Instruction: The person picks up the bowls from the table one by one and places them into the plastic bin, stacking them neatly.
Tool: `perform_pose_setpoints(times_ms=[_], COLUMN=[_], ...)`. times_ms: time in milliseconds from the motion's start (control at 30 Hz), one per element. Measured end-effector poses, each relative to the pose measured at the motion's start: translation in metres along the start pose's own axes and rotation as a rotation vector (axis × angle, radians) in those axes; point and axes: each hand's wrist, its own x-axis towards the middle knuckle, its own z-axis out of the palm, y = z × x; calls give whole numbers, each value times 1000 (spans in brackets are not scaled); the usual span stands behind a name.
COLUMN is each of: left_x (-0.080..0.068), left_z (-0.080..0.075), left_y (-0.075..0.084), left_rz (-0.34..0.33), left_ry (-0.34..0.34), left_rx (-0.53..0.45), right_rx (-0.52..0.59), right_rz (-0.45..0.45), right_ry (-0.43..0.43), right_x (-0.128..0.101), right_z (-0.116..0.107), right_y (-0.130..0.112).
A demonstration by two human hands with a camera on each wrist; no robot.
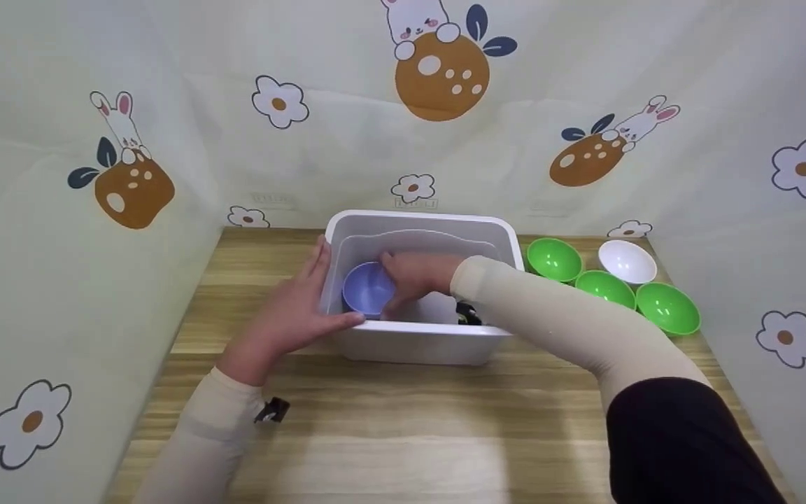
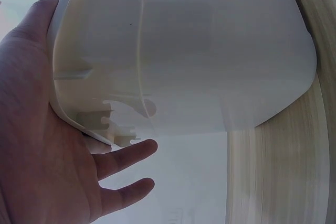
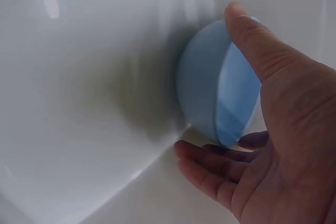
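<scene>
A white plastic bin [image 1: 418,218] stands at the back of the wooden table [image 1: 403,420]. My left hand [image 1: 310,295] lies flat against the bin's left outer wall with straight fingers, its thumb on the front corner. In the left wrist view the palm of that left hand [image 2: 52,145] presses the bin wall [image 2: 199,51]. My right hand [image 1: 397,283] reaches inside the bin and grips a purple-blue bowl [image 1: 365,288] tilted against the left inner wall. The right wrist view shows the right hand [image 3: 223,85] with its thumb on the bowl [image 3: 197,90] and its fingers curled under the lower edge.
Three green bowls [image 1: 553,258] [image 1: 605,288] [image 1: 667,307] and a white bowl [image 1: 627,261] sit right of the bin. Printed fabric walls close in the left, back and right. A small dark object [image 1: 468,314] shows by my right wrist.
</scene>
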Motion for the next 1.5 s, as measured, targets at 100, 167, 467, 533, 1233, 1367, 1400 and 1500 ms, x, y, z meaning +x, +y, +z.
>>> perform_pose_setpoints(times_ms=[100, 167, 467, 533, 1233, 1367, 1400, 1500], left_x=[1, 2, 3, 3, 3, 2, 2, 2], left_z=[0, 0, -1, -1, 0, 0, 0, 0], left_y=[0, -1, -2, -2, 0, 0, 0, 1], left_rz=[1, -1, -18, -17, -20, -23, -23, -21], left_ry=[-2, -5, -11, -9, -18, -18, -18, -16], left_rx=[4, 11, 16, 16, 13, 10, 10, 11], right_rx=[-11, -13, 123, 155, 405, 410, 414, 410], right_rz=[-35, -50, -18, -32, 1, 92, 112, 151], right_ry=[8, 3, -35, -1, 558, 616, 631, 690], right_x=[-6, -10, -49, -62, -231, -255, -260, -275], right_z=[-13, -23, -63, -71, -48, -29, -25, -12], right_y=[3, 6, 18, 20, 91, 105, 108, 117])
